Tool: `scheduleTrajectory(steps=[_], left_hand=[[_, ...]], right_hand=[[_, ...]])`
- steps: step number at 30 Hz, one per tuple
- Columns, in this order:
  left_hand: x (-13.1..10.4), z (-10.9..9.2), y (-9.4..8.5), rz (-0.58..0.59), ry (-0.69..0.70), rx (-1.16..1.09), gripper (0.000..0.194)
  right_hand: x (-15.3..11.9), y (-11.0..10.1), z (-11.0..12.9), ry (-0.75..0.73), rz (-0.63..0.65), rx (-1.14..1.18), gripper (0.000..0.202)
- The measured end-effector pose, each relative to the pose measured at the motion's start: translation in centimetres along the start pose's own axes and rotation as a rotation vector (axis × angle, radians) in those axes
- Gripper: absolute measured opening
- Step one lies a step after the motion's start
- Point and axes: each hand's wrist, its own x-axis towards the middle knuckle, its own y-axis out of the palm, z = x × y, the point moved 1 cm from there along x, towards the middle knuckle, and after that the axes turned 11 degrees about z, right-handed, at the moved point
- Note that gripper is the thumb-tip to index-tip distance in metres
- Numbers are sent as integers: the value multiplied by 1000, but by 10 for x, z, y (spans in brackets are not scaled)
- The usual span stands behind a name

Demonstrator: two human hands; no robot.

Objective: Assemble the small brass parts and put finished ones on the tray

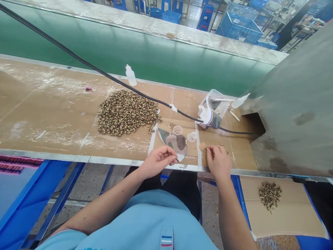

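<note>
My left hand [161, 159] is closed in a pinch at the bench's front edge, over the corner of a white sheet. Whatever its fingertips hold is too small to name. To its right, my right hand [220, 160] rests low over the cardboard, thumb and fingers drawn together beside a little pile of tan beads [202, 146]. I cannot make out what is in those fingers. Between the hands lies a camouflage cloth piece [179, 143]. Behind it stand a small clear cup [177, 130] and a clear round lid or cup [191, 136].
A big heap of small metallic parts [127, 113] covers the bench left of centre. A black cable [104, 73] crosses above it. Behind are a white squeeze bottle [131, 75] and a clear tray [218, 95]. A grey metal housing [299, 114] bounds the right side.
</note>
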Motion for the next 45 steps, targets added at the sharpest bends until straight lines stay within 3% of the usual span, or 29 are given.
scheduleTrajectory(steps=[4, 9, 15, 18, 22, 30, 36, 45], left_hand=[[0, -1, 1, 9, -4, -34, 23], [3, -3, 0, 3, -34, -114, 24], [15, -3, 2, 49, -101, -143, 25], [20, 0, 4, 58, -104, -169, 26], [19, 1, 5, 33, -66, -169, 23], [17, -2, 7, 19, -54, -121, 19], [17, -2, 6, 27, -48, -109, 16], [14, 0, 11, -81, -13, -49, 16]], right_hand=[[1, 0, -3, 62, 8, 49, 27], [-4, -4, 2, 45, -15, 283, 27], [-12, 1, 38, 64, 135, 814, 26], [-13, 8, 59, 9, 208, 915, 23], [-13, 12, 73, -101, 208, 822, 20], [-13, 9, 78, -280, 109, 611, 14], [-13, 10, 79, -242, 105, 558, 18], [-15, 16, 82, -233, -1, 480, 15]])
